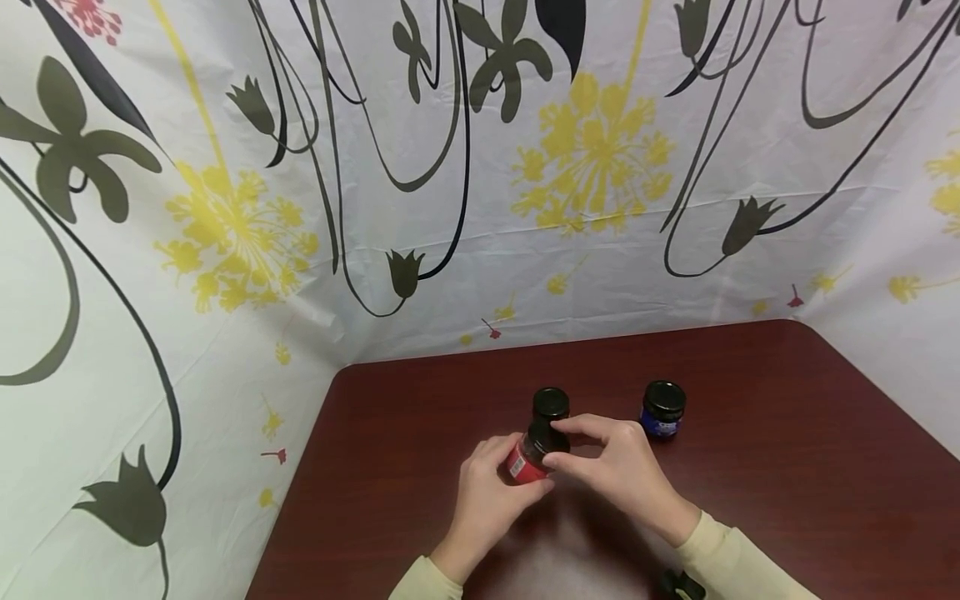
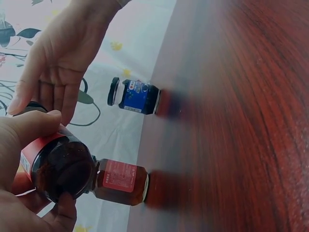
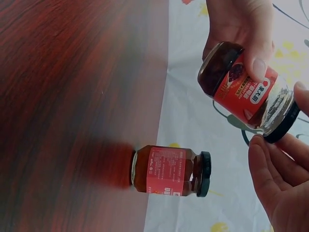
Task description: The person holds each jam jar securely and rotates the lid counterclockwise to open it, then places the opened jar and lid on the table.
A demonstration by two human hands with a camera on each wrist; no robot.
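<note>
My left hand (image 1: 491, 483) grips a jam jar (image 3: 241, 87) with a red label round its body, fingers on one side and thumb on the other. The jar is tilted and held above the table. Thumb and fingertips of my right hand (image 1: 618, 462) pinch its black lid (image 3: 285, 123) at opposite edges, and the lid sits on the jar's mouth. Dark contents show through the base in the left wrist view. Just behind, a second jar (image 3: 166, 171) with a pinkish-red label and black lid stands upright on the table.
A blue-labelled jar (image 1: 662, 410) with a black lid stands farther right on the dark red-brown table (image 1: 420, 417). A small black object (image 1: 684, 585) lies by my right sleeve. Flower-patterned cloth (image 1: 465, 208) hangs behind the table and along its sides.
</note>
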